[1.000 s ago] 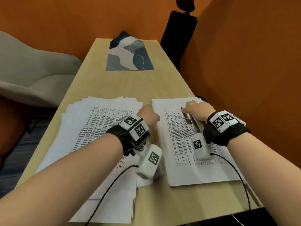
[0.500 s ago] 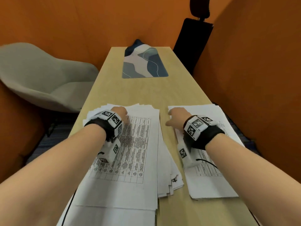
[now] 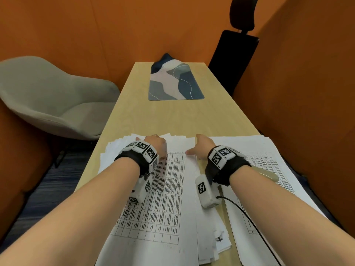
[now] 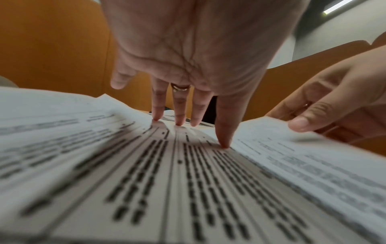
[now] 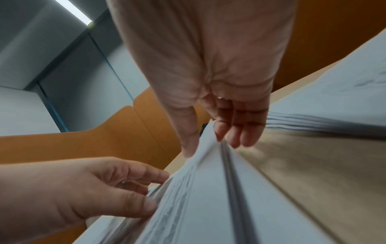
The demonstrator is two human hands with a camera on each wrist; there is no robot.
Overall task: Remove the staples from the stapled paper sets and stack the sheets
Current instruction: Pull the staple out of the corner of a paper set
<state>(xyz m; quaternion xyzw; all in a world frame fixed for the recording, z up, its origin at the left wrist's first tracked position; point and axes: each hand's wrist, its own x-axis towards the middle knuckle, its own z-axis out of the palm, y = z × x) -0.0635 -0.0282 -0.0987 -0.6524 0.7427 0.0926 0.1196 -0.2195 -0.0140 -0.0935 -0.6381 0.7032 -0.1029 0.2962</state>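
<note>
A fanned stack of loose printed sheets (image 3: 172,189) lies on the left of the wooden table (image 3: 172,116). My left hand (image 3: 155,144) presses straight fingertips (image 4: 224,145) onto its top sheet (image 4: 167,181). My right hand (image 3: 201,146) stands at the stack's right edge (image 5: 208,181), with its thumb (image 5: 188,148) on top and its fingers (image 5: 240,132) straight beside the edge. A second paper pile (image 3: 269,169) lies to the right. A beige staple-remover tool (image 3: 267,174) rests on it, and neither hand holds it.
A patterned mat (image 3: 174,83) lies at the table's far end. A grey chair (image 3: 53,96) stands to the left, a black chair (image 3: 236,54) at the far right. Orange walls close in on both sides. A black cable (image 3: 249,219) trails from my right wrist across the right pile.
My right hand let go of the tool on the right pile and moved left to the loose stack's edge. My left hand shifted onto that stack's top. The head view tilted up.
</note>
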